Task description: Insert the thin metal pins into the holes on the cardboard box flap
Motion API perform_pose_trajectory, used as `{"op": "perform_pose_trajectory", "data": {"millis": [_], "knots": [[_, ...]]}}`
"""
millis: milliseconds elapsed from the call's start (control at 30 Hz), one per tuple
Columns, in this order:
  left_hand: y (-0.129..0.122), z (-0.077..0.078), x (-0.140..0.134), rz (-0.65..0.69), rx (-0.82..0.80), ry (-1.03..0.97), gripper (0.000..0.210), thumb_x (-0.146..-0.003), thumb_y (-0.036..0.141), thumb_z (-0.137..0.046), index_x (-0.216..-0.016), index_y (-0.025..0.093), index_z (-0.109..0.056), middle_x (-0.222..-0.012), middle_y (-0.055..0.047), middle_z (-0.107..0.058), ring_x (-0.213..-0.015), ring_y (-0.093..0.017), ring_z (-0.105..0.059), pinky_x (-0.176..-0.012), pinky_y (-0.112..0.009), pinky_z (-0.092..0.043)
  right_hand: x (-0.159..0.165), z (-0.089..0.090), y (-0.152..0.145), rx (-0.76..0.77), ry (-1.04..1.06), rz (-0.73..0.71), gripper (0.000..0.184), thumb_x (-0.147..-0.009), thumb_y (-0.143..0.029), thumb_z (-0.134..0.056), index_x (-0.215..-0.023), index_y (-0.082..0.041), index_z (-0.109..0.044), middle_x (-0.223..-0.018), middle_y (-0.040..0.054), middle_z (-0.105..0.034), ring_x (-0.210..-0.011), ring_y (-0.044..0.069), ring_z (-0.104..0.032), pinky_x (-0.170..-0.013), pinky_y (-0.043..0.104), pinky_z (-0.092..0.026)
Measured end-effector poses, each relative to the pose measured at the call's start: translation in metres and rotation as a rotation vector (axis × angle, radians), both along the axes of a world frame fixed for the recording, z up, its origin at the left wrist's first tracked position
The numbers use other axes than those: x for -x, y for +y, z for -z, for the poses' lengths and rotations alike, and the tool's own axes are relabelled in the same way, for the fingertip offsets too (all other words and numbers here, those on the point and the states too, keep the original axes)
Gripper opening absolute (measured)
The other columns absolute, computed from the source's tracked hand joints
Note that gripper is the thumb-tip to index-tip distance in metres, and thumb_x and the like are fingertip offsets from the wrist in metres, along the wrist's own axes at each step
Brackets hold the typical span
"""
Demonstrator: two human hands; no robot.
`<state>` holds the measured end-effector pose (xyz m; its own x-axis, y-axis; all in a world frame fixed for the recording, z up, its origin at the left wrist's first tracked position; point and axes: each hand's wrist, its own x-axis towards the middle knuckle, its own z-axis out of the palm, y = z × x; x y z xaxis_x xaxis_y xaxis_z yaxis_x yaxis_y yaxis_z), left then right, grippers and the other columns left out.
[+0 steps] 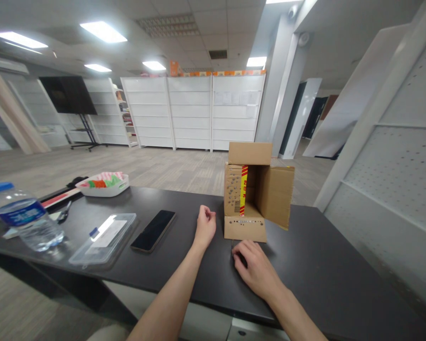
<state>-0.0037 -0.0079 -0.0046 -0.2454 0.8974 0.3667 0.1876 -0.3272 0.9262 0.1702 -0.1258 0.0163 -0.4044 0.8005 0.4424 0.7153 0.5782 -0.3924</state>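
A cardboard box (246, 189) stands on the dark table with its opening facing me and its flaps spread. Small grey round spots dot its left flap (233, 189), beside a red and yellow tape strip. More spots run in a row along the lower flap (246, 228). Left of the box, my left hand (206, 225) is closed with the fingers curled; anything inside them is hidden. My right hand (253, 263) rests at the table in front of the lower flap. Its thumb and fingers close on a thin dark rod (233, 247), mostly covered by the hand.
A black phone (154, 230) and a clear plastic case (104, 239) lie to the left. Farther left are a water bottle (24, 215) and a white basket (104, 187) with colourful contents. A white perforated panel (394, 180) stands beyond the table's right side.
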Motion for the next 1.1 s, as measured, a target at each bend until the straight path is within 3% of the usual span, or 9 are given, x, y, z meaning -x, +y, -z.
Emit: {"op": "perform_pose_trajectory", "data": {"millis": [233, 533, 833, 1100], "knots": [[-0.002, -0.003, -0.001, -0.004, 0.003, -0.007, 0.016, -0.083, 0.023, -0.05, -0.078, 0.02, -0.036, -0.07, 0.005, -0.037, -0.06, -0.009, -0.035, -0.061, -0.021, -0.03, -0.008, 0.004, 0.01, -0.081, 0.058, 0.181, 0.01, -0.087, -0.015, -0.048, -0.087, -0.02, -0.056, -0.087, 0.0041, -0.059, -0.086, 0.021, -0.054, -0.078, 0.034, -0.04], [-0.002, -0.004, -0.002, 0.005, 0.007, -0.013, 0.017, -0.084, 0.024, -0.05, -0.078, 0.02, -0.034, -0.069, 0.006, -0.035, -0.059, -0.008, -0.034, -0.059, -0.021, -0.03, -0.005, -0.005, 0.034, -0.163, 0.037, 0.339, 0.012, -0.084, -0.019, -0.051, -0.092, -0.021, -0.059, -0.104, 0.0073, -0.059, -0.1, 0.025, -0.05, -0.085, 0.04, -0.037], [-0.002, -0.003, -0.001, -0.003, -0.004, -0.007, 0.017, -0.083, 0.024, -0.05, -0.077, 0.02, -0.034, -0.07, 0.005, -0.036, -0.061, -0.009, -0.035, -0.06, -0.021, -0.03, 0.002, -0.001, 0.065, -0.247, 0.044, 0.414, 0.017, -0.081, -0.02, -0.052, -0.095, -0.021, -0.062, -0.106, 0.009, -0.058, -0.101, 0.026, -0.047, -0.085, 0.04, -0.036], [-0.002, -0.003, -0.001, 0.01, 0.0, -0.018, 0.017, -0.084, 0.023, -0.05, -0.078, 0.02, -0.035, -0.07, 0.005, -0.037, -0.059, -0.008, -0.034, -0.059, -0.021, -0.031, 0.007, 0.001, 0.064, -0.27, 0.053, 0.487, 0.014, -0.082, -0.02, -0.053, -0.094, -0.021, -0.061, -0.106, 0.0078, -0.059, -0.101, 0.026, -0.046, -0.088, 0.042, -0.031]]}}
